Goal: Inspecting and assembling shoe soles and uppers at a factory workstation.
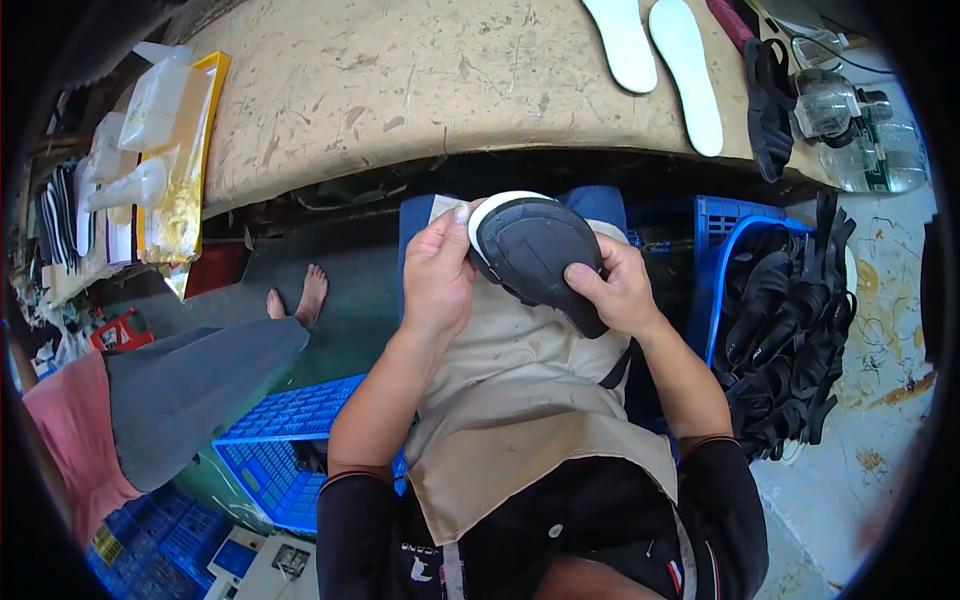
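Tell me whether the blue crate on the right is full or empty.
Full. The blue crate at the person's right is heaped with black sandal straps that rise above its rim and spill over the side.

Person wears a dark, near-black short-sleeved shirt, sleeves ending above the elbows with a thin reddish trim at the cuff (clearest on the right arm). Over it a beige apron (pixel 520 400), creased and lightly stained, covering the lap. Forearms and both hands bare, no gloves, watch or rings visible.
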### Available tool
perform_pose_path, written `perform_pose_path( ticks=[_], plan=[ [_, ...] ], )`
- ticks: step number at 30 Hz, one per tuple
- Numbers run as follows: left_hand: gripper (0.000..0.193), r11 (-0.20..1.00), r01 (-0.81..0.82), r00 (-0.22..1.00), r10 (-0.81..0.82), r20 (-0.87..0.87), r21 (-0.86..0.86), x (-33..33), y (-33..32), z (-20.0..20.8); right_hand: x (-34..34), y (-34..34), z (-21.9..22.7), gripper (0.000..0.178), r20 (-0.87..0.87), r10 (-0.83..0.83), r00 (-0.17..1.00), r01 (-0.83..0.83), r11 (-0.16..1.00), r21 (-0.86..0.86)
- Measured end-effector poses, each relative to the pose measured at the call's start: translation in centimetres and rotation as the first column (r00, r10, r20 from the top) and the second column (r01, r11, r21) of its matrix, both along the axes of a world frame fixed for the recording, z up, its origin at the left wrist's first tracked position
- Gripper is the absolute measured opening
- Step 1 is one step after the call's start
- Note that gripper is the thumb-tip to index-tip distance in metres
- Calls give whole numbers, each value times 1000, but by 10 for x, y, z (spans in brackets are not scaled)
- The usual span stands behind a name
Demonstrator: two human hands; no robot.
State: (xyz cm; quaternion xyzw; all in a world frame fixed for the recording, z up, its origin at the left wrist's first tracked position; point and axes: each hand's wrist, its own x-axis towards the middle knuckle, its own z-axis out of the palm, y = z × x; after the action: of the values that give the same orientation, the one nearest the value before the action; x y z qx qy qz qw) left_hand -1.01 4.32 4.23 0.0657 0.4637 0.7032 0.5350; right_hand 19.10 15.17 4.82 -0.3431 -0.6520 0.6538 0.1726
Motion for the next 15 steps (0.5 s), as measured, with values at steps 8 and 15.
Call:
perform_pose_path(
  ticks=[8, 15],
  plan=[
    [31, 999, 10, 1000, -9, -27, 40, 0, 3, 4, -10, 1, 4, 18, -20, -23, 1000, 23, 1000, 5],
    [30, 999, 15, 980, -24, -197, -43, 4, -8, 8, -4, -2, 8, 24, 77, 71, 994, -80, 989, 121]
  ],
)
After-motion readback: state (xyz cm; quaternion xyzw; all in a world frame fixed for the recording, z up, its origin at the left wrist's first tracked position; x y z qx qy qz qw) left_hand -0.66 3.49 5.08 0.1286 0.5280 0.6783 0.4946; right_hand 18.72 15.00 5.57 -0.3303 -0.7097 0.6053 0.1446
